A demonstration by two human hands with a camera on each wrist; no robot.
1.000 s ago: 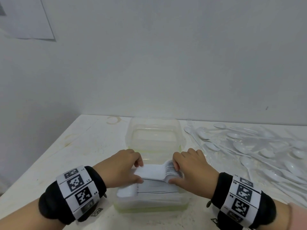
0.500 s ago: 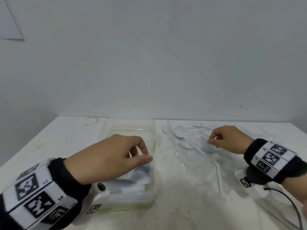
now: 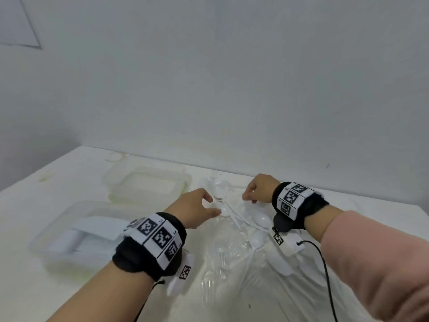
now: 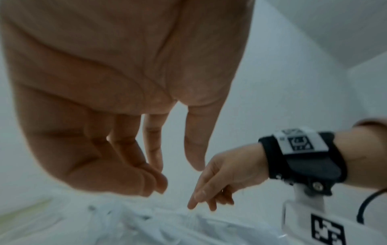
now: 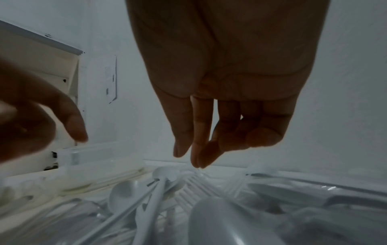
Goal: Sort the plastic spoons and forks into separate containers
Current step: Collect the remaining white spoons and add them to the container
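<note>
A heap of white plastic spoons (image 3: pixel 260 220) lies on the table to the right of the containers; in the right wrist view spoon bowls (image 5: pixel 123 194) and what look like fork tines (image 5: pixel 189 189) show in it. The near clear container (image 3: pixel 46 231) holds a stack of white forks (image 3: pixel 97 226). The far clear container (image 3: pixel 185 180) looks empty. My left hand (image 3: pixel 212 205) hovers at the heap's left edge, fingers loosely curled, holding nothing (image 4: pixel 178 177). My right hand (image 3: pixel 247 197) points its fingers down just above the heap (image 5: pixel 196 159), nothing visibly held.
A crumpled clear plastic sheet (image 3: pixel 220 275) lies under and in front of the heap. A black cable (image 3: pixel 325 263) trails from my right wrist. The wall stands close behind the table. The table's left edge (image 3: pixel 34 173) runs beside the containers.
My left hand has let go of the fork stack in the near container and moved right to the spoon heap. The right hand went there earlier and stays over it.
</note>
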